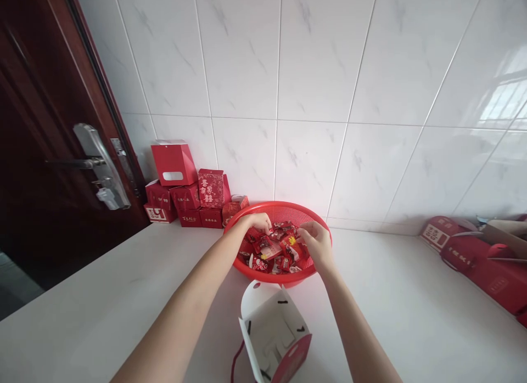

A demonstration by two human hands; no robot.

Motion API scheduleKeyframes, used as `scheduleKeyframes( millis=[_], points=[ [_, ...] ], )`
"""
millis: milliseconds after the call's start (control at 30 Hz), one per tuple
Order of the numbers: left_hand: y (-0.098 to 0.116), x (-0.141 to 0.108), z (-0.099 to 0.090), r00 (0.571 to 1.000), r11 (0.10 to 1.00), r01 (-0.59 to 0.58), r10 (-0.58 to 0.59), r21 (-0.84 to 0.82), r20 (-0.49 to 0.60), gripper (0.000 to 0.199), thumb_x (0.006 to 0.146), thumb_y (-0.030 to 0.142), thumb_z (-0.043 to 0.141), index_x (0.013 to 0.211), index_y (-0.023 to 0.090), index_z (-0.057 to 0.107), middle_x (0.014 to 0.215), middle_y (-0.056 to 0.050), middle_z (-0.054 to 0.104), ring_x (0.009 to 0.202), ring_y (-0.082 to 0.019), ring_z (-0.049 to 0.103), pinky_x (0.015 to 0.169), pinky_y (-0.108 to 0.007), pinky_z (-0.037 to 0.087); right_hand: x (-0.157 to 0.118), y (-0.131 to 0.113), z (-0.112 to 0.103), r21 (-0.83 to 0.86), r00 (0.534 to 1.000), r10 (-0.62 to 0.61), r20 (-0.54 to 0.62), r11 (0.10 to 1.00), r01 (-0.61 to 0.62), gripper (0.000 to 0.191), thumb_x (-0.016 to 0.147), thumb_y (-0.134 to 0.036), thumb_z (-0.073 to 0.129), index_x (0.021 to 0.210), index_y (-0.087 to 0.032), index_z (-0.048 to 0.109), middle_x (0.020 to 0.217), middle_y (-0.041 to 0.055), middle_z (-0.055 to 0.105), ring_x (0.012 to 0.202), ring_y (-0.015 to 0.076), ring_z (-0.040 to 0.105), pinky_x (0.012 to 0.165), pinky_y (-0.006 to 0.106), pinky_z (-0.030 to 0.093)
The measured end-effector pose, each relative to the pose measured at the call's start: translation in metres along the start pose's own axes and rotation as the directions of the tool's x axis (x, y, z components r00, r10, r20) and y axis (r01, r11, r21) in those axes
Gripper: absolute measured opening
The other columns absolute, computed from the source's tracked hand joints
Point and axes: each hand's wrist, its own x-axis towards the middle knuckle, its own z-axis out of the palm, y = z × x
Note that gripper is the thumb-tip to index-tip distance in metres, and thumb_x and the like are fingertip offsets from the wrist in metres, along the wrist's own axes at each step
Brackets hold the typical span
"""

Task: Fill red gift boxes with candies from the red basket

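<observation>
A red plastic basket [284,206] holds a heap of red-wrapped candies [275,250]. Over its left part, my left hand [261,223] is closed, with a bit of red wrapper showing at the fingertips. My right hand [318,241] reaches over the right rim, thumb and fingers drawn together at the candies. Whatever is between the right fingertips is too small to make out. In front of the basket, between my forearms, stands an open gift box [274,328], white inside and red outside. Its flaps are up, and no candy shows in it.
Several red gift boxes [175,166] are stacked against the tiled wall [247,59] at the left. More red boxes [486,268] lie along the right side of the white table [395,295]. A dark wooden door [45,125] with a metal handle stands at the left.
</observation>
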Motion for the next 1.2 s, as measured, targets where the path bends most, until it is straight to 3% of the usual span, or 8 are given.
scheduleKeyframes(
  millis=[133, 367, 567, 767, 933, 1067, 1200],
  points=[
    [0.011, -0.009, -0.007, 0.997, 0.991, -0.07, 0.067, -0.112, -0.028, 0.018, 0.077, 0.028, 0.081, 0.083, 0.013, 0.072, 0.089, -0.004, 0.075, 0.09, -0.022, 0.068, 0.087, -0.033, 0.054, 0.001, 0.002, 0.001, 0.005, 1.0, -0.004, -0.003, 1.0, 0.004, 0.018, 0.07, -0.038, 0.067, 0.076, -0.021, 0.065, 0.08, 0.0057, 0.073, 0.074, 0.0239, 0.069, 0.072, 0.039, 0.057],
    [0.031, -0.032, 0.009, 0.949, 0.905, -0.296, 0.244, -0.305, -0.197, 0.039, 0.065, 0.042, 0.084, 0.091, 0.014, 0.074, 0.099, -0.008, 0.077, 0.098, -0.025, 0.067, 0.092, -0.036, 0.05, 0.002, 0.0, 0.002, -0.015, 1.0, 0.026, 0.008, 1.0, -0.026, 0.022, 0.071, -0.042, 0.067, 0.079, -0.022, 0.064, 0.083, 0.0065, 0.074, 0.08, 0.0253, 0.07, 0.074, 0.039, 0.056],
    [0.056, -0.041, 0.026, 0.909, 0.808, -0.414, 0.342, -0.418, -0.239, 0.033, 0.067, 0.041, 0.084, 0.081, 0.013, 0.074, 0.085, -0.006, 0.074, 0.08, -0.019, 0.066, 0.079, -0.033, 0.051, 0.002, 0.004, 0.001, 0.037, 0.997, 0.03, 0.076, 0.999, -0.032, 0.036, 0.068, -0.053, 0.076, 0.081, -0.023, 0.063, 0.078, 0.0065, 0.074, 0.081, 0.0287, 0.072, 0.074, 0.041, 0.056],
    [0.07, -0.044, 0.04, 0.882, 0.725, -0.466, 0.339, -0.507, -0.327, 0.027, 0.071, 0.035, 0.08, 0.086, 0.014, 0.072, 0.088, -0.005, 0.073, 0.082, -0.017, 0.065, 0.08, -0.032, 0.05, 0.003, 0.005, 0.0, 0.126, 0.997, 0.004, 0.079, 0.992, -0.014, 0.044, 0.065, -0.062, 0.078, 0.073, -0.023, 0.059, 0.079, 0.0041, 0.07, 0.082, 0.0271, 0.07, 0.072, 0.038, 0.054],
    [0.068, -0.05, 0.042, 0.91, 0.656, -0.414, 0.273, -0.631, -0.313, 0.028, 0.068, 0.031, 0.081, 0.088, 0.014, 0.072, 0.085, -0.005, 0.073, 0.08, -0.017, 0.066, 0.08, -0.032, 0.05, 0.004, 0.003, 0.0, 0.169, 1.0, 0.002, 0.024, 0.986, -0.005, 0.052, 0.061, -0.07, 0.078, 0.072, -0.022, 0.062, 0.07, 0.0018, 0.065, 0.07, 0.0211, 0.063, 0.065, 0.034, 0.051],
    [0.066, -0.051, 0.043, 0.902, 0.66, -0.43, 0.278, -0.616, -0.332, 0.033, 0.076, 0.045, 0.077, 0.079, 0.014, 0.07, 0.078, -0.004, 0.07, 0.076, -0.016, 0.064, 0.075, -0.031, 0.049, 0.003, 0.001, 0.0, 0.152, 1.0, -0.008, 0.026, 0.988, 0.004, 0.054, 0.061, -0.071, 0.079, 0.072, -0.021, 0.063, 0.069, 0.0024, 0.065, 0.068, 0.0204, 0.062, 0.062, 0.033, 0.05],
    [0.065, -0.049, 0.045, 0.887, 0.698, -0.454, 0.292, -0.554, -0.358, 0.036, 0.075, 0.049, 0.078, 0.08, 0.014, 0.071, 0.079, -0.004, 0.07, 0.076, -0.016, 0.062, 0.072, -0.029, 0.048, 0.001, -0.002, -0.001, 0.157, 0.997, -0.003, 0.076, 0.988, -0.009, 0.055, 0.061, -0.072, 0.079, 0.074, -0.02, 0.064, 0.074, 0.0035, 0.068, 0.069, 0.0212, 0.065, 0.062, 0.033, 0.051]
  ],
)
